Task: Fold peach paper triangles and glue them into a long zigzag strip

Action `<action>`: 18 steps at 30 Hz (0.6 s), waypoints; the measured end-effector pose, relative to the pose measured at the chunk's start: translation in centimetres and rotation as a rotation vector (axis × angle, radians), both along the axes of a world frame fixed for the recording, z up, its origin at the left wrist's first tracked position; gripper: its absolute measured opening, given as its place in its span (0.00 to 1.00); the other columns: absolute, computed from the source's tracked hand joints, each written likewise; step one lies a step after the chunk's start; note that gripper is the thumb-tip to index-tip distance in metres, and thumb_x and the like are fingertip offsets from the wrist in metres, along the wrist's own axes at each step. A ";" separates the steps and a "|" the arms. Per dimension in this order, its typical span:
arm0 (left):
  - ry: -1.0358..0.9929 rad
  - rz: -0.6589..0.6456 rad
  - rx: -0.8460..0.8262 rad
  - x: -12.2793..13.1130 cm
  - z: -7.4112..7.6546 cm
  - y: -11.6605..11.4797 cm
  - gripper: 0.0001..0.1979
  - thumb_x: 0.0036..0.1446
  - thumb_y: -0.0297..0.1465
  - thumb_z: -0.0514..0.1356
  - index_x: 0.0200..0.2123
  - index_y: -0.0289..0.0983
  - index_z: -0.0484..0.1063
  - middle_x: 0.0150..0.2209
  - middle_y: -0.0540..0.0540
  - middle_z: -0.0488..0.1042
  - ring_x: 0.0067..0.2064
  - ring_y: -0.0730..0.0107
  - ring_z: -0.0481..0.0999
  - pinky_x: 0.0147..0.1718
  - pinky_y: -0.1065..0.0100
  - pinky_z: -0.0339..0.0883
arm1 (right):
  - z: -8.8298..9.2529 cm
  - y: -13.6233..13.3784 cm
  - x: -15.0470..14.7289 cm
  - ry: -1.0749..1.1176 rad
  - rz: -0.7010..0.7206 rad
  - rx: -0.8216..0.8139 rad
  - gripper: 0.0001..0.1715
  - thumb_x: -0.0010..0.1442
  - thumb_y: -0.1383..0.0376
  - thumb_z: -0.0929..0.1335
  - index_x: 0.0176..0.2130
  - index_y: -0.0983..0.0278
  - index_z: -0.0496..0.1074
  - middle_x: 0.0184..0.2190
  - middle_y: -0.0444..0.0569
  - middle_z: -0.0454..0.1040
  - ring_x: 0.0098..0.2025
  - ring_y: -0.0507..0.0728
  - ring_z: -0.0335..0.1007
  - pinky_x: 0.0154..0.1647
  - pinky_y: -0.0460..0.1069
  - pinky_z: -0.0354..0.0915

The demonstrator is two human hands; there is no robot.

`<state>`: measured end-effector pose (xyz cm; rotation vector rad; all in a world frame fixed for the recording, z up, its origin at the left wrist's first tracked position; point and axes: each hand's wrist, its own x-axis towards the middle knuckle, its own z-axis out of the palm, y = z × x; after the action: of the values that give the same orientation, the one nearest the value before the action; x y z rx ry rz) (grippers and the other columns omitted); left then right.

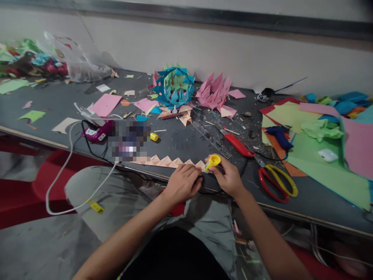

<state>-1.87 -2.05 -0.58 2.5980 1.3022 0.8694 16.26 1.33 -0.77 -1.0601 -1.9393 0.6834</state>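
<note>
A strip of folded peach paper triangles (166, 160) lies along the near edge of the dark table (180, 142). My left hand (182, 182) rests on the strip's right end, fingers curled and pressing it down. My right hand (229, 177) grips a yellow glue stick (212, 161), its tip against the strip's right end. A loose yellow cap (154, 136) lies on the table to the left.
Red-and-yellow scissors (276, 181), a red utility knife (239, 145) and a clear ruler (212, 139) lie to the right. A blue paper flower (175, 86) and a pink one (215, 93) stand behind. Coloured paper sheets (323, 155) cover the right side. A white cable (68, 163) hangs off the left.
</note>
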 end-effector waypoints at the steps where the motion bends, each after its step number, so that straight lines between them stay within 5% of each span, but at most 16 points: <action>1: 0.002 0.007 -0.003 0.1 0.0 0.0 0.06 0.57 0.28 0.53 0.37 0.34 0.67 0.40 0.45 0.75 0.43 0.64 0.71 0.43 0.63 0.64 | 0.0 0.0 0.0 -0.013 -0.003 0.010 0.15 0.60 0.61 0.62 0.47 0.62 0.64 0.43 0.54 0.75 0.45 0.59 0.72 0.44 0.53 0.68; 18: 0.023 0.037 -0.002 0.3 -0.2 0.0 0.06 0.57 0.29 0.52 0.34 0.35 0.68 0.38 0.46 0.75 0.41 0.64 0.71 0.42 0.62 0.63 | -0.6 0.0 0.0 0.084 -0.006 -0.097 0.18 0.59 0.56 0.63 0.47 0.61 0.62 0.44 0.55 0.73 0.45 0.59 0.71 0.44 0.53 0.68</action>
<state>-1.54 -2.07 -0.80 2.5972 1.3610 0.8464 16.31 1.34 -1.38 -1.0786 -1.8462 0.8122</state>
